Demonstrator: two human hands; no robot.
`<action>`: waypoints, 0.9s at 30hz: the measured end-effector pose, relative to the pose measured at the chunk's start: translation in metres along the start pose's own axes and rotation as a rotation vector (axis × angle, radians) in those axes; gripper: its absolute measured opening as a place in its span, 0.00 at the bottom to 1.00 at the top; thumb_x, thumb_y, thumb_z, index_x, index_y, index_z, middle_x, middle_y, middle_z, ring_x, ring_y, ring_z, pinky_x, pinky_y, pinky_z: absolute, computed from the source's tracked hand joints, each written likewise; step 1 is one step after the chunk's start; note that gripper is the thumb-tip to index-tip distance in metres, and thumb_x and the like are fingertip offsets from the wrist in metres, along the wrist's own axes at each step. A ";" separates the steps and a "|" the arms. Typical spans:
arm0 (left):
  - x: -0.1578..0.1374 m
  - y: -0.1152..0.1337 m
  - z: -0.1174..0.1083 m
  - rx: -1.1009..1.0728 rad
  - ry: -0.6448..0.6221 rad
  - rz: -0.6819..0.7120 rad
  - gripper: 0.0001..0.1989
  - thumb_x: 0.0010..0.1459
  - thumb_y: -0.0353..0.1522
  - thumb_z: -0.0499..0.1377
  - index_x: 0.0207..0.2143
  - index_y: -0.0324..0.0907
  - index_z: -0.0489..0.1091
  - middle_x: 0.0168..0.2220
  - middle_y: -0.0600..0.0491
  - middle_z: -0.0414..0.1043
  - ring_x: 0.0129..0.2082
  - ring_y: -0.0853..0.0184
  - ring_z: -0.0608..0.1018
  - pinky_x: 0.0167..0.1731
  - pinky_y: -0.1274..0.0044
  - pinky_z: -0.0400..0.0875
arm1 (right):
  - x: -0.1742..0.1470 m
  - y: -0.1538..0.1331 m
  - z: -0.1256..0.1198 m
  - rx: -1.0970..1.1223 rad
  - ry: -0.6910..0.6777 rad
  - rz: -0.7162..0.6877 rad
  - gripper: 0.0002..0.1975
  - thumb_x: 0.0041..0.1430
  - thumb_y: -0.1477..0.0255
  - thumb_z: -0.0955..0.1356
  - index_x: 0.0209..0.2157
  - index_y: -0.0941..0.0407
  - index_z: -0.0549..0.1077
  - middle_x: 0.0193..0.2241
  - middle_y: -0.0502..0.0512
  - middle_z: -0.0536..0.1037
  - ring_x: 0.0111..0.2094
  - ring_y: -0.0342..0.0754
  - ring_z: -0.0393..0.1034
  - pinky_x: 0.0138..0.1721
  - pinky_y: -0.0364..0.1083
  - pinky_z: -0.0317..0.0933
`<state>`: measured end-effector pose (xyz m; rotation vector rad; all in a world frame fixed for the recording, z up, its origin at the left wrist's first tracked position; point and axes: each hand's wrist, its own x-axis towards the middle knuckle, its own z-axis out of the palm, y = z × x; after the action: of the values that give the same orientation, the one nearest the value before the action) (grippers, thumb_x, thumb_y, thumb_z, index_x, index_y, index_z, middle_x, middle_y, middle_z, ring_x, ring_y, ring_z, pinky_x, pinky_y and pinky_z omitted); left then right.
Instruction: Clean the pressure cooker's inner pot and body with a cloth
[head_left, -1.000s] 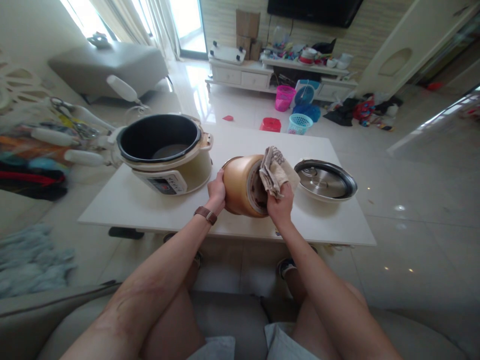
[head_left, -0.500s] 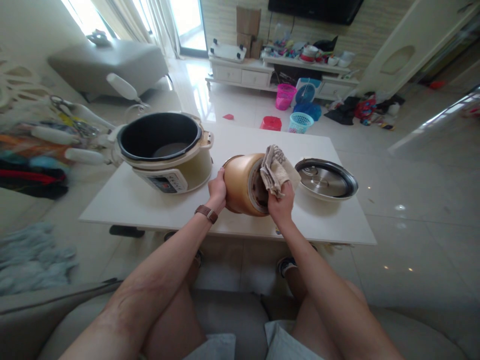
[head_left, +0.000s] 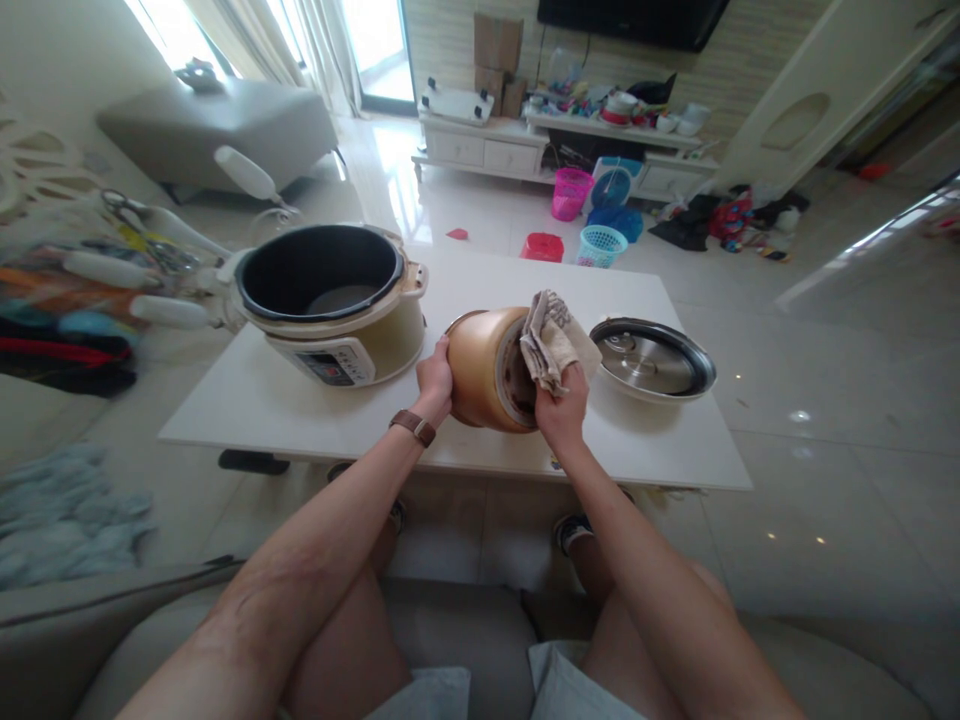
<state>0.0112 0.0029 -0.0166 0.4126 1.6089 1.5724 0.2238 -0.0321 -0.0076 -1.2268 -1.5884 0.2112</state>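
A gold-coloured inner pot is tipped on its side above the front of the white table, its stained base facing right. My left hand grips it by the rim side, fingers partly hidden behind it. In my right hand is a folded beige cloth, held against the pot's base. To the left stands a lidless electric pressure cooker with a dark, hollow inside and a control panel in front. The cooker's round lid lies inside-up on the right.
The white table carries all these things. Beyond it on the floor are a red basin, a light blue basket and a pink basket. A ceiling-fan-like white lamp arm is at left, beside the cooker.
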 end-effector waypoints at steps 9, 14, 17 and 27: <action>-0.002 0.000 0.001 0.014 0.010 0.006 0.23 0.55 0.50 0.68 0.35 0.36 0.80 0.32 0.49 0.78 0.38 0.60 0.77 0.38 0.73 0.70 | -0.001 0.000 0.000 -0.011 0.001 -0.009 0.18 0.64 0.67 0.68 0.54 0.53 0.76 0.52 0.65 0.80 0.59 0.65 0.71 0.60 0.65 0.65; -0.001 -0.001 0.001 0.016 0.009 0.023 0.24 0.54 0.50 0.68 0.34 0.36 0.80 0.33 0.48 0.78 0.37 0.61 0.77 0.39 0.72 0.71 | -0.002 0.000 0.000 -0.021 -0.001 0.007 0.20 0.65 0.67 0.68 0.57 0.53 0.75 0.55 0.66 0.79 0.60 0.65 0.71 0.61 0.65 0.64; -0.001 0.000 0.001 0.025 0.011 0.018 0.24 0.55 0.50 0.68 0.35 0.36 0.80 0.34 0.48 0.79 0.38 0.60 0.77 0.39 0.72 0.70 | -0.002 0.000 0.000 -0.021 -0.002 -0.002 0.18 0.65 0.67 0.68 0.56 0.52 0.75 0.53 0.65 0.80 0.59 0.65 0.71 0.61 0.65 0.64; -0.004 0.003 0.000 0.046 0.021 -0.002 0.23 0.56 0.49 0.67 0.33 0.36 0.79 0.31 0.49 0.77 0.37 0.60 0.77 0.40 0.72 0.70 | -0.001 -0.003 0.000 -0.026 0.008 -0.004 0.17 0.65 0.68 0.68 0.54 0.52 0.75 0.52 0.63 0.81 0.58 0.63 0.72 0.60 0.63 0.65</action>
<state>0.0125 0.0011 -0.0124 0.4199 1.6636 1.5452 0.2222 -0.0346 -0.0064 -1.2427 -1.5905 0.1836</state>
